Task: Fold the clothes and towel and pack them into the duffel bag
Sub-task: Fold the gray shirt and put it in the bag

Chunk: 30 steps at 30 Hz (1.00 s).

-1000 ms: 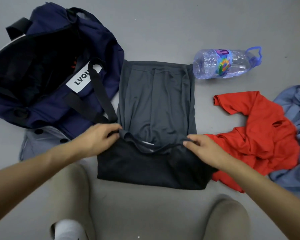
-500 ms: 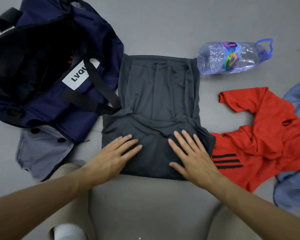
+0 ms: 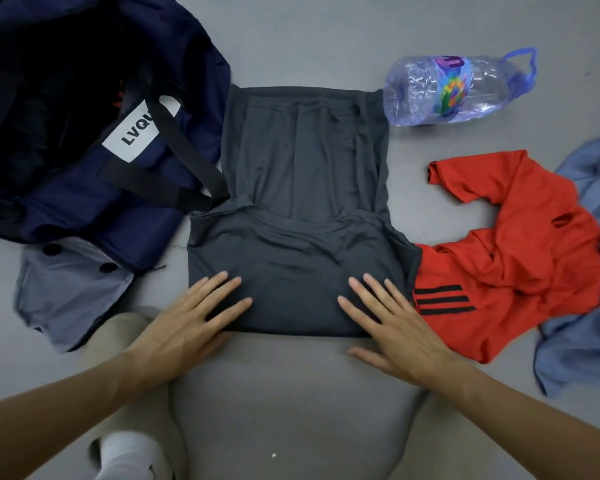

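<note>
Your left hand (image 3: 187, 323) and right hand (image 3: 397, 329) lie flat, fingers straight, on the near fold of the grey shirt (image 3: 302, 188) on the floor (image 3: 326, 36) beside the duffel bag (image 3: 136, 233); smooth outward to set the crease before the next fold.

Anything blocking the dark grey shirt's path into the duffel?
Only the black webbing strap of the navy duffel bag, draped over its near wall beside the dark grey folded shirt. Nothing else visible between them. The left hand and right hand rest flat on the shirt.
</note>
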Each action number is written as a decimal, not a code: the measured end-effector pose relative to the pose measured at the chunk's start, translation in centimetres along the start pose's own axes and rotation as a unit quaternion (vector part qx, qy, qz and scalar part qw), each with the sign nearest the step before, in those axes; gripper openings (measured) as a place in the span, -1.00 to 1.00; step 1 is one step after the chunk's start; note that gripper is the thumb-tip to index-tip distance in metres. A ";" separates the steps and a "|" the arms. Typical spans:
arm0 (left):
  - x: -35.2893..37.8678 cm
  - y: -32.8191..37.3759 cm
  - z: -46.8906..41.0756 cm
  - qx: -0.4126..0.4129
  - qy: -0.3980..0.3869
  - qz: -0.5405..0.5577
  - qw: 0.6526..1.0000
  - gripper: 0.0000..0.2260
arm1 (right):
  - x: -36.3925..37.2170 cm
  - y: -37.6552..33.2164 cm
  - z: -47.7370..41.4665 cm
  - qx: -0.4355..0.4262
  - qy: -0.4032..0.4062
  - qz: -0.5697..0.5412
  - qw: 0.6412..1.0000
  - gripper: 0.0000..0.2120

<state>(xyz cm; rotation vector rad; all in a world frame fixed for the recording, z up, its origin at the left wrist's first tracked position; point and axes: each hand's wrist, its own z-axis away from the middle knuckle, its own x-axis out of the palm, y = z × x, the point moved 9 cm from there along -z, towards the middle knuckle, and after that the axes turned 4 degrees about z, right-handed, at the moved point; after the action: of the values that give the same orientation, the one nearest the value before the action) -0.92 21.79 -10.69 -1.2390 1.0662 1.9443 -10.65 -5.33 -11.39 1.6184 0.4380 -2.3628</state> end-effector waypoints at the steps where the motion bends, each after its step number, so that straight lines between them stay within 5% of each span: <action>1: 0.4 -0.2 0.5 -0.008 -0.002 0.011 1.000 -0.50 | 0.9 0.0 0.6 -0.001 -0.010 0.003 1.000 -0.25; 4: 0.2 -1.2 0.1 -0.041 0.001 0.040 0.998 -0.52 | 1.6 0.6 1.2 0.006 -0.001 0.002 1.000 -0.38; 11: -2.5 -1.8 -1.4 -0.068 0.046 0.088 0.993 -0.66 | 0.1 1.4 1.0 0.015 0.028 -0.021 0.999 -0.24; 16: -3.6 -1.6 -0.3 -0.082 -0.052 0.160 0.982 -0.72 | -1.2 1.4 1.3 0.053 0.035 -0.123 0.990 -0.41; 20: -6.4 -1.8 -0.1 -0.086 -0.038 0.172 0.981 -0.72 | -2.7 2.3 1.5 0.147 -0.081 -0.280 0.945 -0.53; 24: -9.9 -4.1 -2.0 -0.143 -0.040 0.228 0.962 -0.80 | -6.4 3.9 0.3 0.152 -0.132 -0.440 0.875 -0.63; 30: -16.0 -10.6 -8.4 -0.181 0.042 0.293 0.938 -0.88 | -12.1 12.5 -6.9 0.197 0.012 -0.484 0.852 -0.69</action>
<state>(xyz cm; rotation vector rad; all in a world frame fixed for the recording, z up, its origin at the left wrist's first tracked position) 17.64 18.93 -1.34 -1.2985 1.2633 2.6585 4.10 -13.91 -3.75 1.8757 1.0295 -3.3367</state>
